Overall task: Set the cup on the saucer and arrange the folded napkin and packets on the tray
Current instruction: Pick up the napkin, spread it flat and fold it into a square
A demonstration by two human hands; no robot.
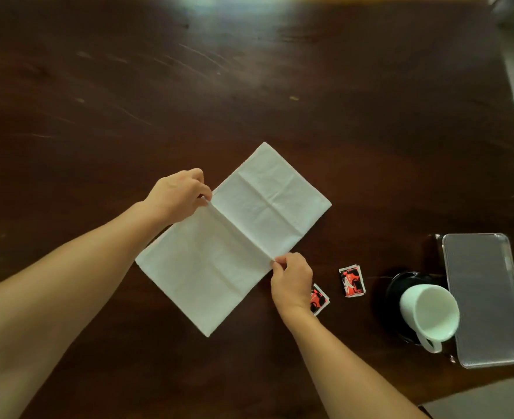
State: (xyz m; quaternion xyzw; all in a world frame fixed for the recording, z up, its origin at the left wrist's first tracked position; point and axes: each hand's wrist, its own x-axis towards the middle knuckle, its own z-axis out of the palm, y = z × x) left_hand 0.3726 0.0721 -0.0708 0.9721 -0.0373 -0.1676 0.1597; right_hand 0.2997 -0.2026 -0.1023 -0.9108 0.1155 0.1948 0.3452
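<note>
A white napkin (234, 237) lies as a long rectangle, tilted, on the dark wooden table (249, 86). My left hand (177, 198) pinches its middle crease at the far-left edge. My right hand (292, 282) pinches the same crease at the near-right edge. Two red-and-black packets lie to the right of the napkin: one (352, 281) in the open, the other (320, 299) partly hidden behind my right hand. A white cup (429, 316) stands on a black saucer (394, 294) at the right. A grey rectangular tray (485, 297) lies just right of the cup.
The table's right edge runs close beyond the tray, with pale floor past it. The near right corner of the table ends just below the tray. A wide stretch of bare tabletop lies beyond the napkin.
</note>
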